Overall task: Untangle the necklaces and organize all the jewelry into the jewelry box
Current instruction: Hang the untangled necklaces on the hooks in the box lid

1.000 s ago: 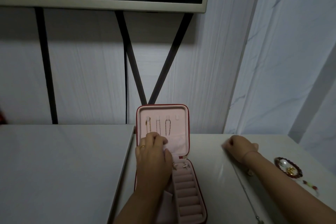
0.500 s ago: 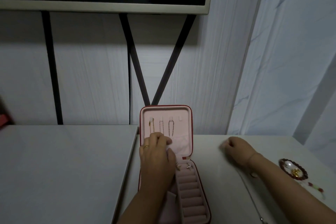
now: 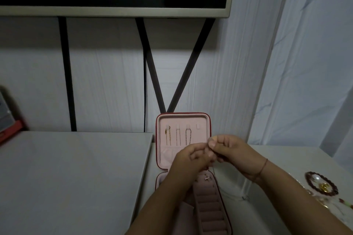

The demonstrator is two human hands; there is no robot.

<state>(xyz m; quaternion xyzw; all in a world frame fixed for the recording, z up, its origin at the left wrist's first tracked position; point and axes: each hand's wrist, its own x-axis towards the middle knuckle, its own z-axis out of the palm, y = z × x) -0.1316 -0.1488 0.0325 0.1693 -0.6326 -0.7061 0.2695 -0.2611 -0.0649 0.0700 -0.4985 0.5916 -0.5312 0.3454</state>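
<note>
- Head view: jewelry box (image 3: 202, 133), red shell and pink lining, open on the surface (image 3: 277, 158), lid upright near the wall.
- Three chains (image 3: 178, 136): hanging side by side in the lid.
- Left hand (image 3: 191, 158) and right hand (image 3: 229, 151): together before the lid, fingertips pinching one thin necklace (image 3: 214, 172), which trails downward.
- Beaded bracelet (image 3: 321, 183): on the surface, far right.

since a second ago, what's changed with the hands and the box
The left hand drew back from the lid's pocket, and the right hand rose off the table and moved left. They now meet in front of the open jewelry box lid, both seeming to pinch a thin chain that hangs below. Unchanged: three chains on the lid hooks, bead bracelet at right.
</note>
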